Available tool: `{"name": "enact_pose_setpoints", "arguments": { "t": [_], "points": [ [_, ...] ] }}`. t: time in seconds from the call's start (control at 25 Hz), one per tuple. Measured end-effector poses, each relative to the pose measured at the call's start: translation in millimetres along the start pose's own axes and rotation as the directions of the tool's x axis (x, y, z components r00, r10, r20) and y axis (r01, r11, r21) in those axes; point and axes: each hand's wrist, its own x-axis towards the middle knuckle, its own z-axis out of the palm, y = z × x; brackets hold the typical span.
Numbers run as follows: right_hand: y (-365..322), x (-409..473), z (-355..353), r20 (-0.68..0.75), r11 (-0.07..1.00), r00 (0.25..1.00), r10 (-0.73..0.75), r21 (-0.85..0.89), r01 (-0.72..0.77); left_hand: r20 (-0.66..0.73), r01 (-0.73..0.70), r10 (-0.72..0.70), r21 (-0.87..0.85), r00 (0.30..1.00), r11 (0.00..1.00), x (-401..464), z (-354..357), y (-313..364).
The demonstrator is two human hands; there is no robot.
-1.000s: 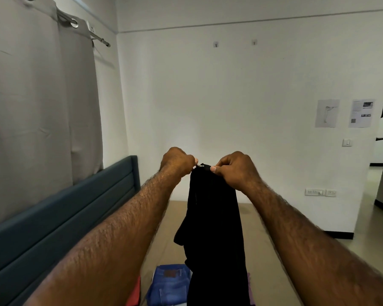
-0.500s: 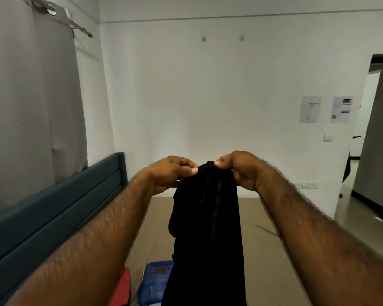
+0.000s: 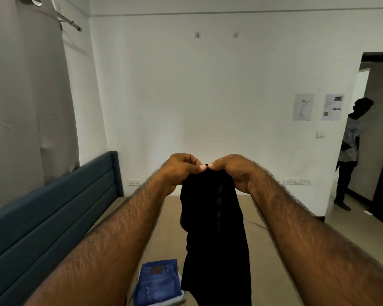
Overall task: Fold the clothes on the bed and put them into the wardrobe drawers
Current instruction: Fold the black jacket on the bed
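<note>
Folded jeans (image 3: 158, 283) lie on the bed (image 3: 272, 272) at 7 o'clock. The black garment (image 3: 215, 235) hangs lengthwise toward 6 o'clock, above the bed, from the left hand (image 3: 181, 171) and right hand (image 3: 232, 171), both pinching its top edge, thumbs nearly touching, equally near.

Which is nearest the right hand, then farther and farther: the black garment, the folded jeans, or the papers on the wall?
1. Black garment: pinched by the right hand.
2. Folded jeans: on the bed, below, left.
3. Wall papers: far wall, right.
</note>
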Motion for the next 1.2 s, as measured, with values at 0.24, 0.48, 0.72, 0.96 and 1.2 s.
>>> {"name": "enact_pose_setpoints", "arguments": {
  "t": [0.24, 0.48, 0.72, 0.96, 1.2],
  "points": [
    [-7.0, 9.0, -0.3, 0.001, 0.988, 0.997, 0.076, -0.136, -0.075, 0.072, 0.040, -0.041, 0.008, 0.997, 0.999, 0.7, -2.7, -13.4],
    [-4.0, 22.9, -0.9, 0.033, 0.991, 0.994, 0.108, -0.078, -0.105, 0.047, 0.092, -0.087, -0.101, 0.995, 0.991, 7.1, -16.4, -21.7],
    [7.2, 37.4, 8.8, -0.020, 0.984, 0.996, 0.082, -0.157, -0.085, 0.014, 0.162, -0.162, 0.002, 0.987, 0.987, 12.0, -15.7, -26.1],
    [-0.9, 39.7, 22.3, -0.078, 0.869, 0.996, 0.047, -0.489, -0.079, -0.173, 0.236, -0.219, 0.084, 0.960, 0.968, 27.1, -17.7, -21.2],
    [10.0, 47.7, 24.4, -0.087, 0.862, 0.996, 0.025, -0.503, -0.066, -0.250, 0.346, -0.340, -0.023, 0.907, 0.938, 24.1, -20.6, -45.2]
  ]
}}
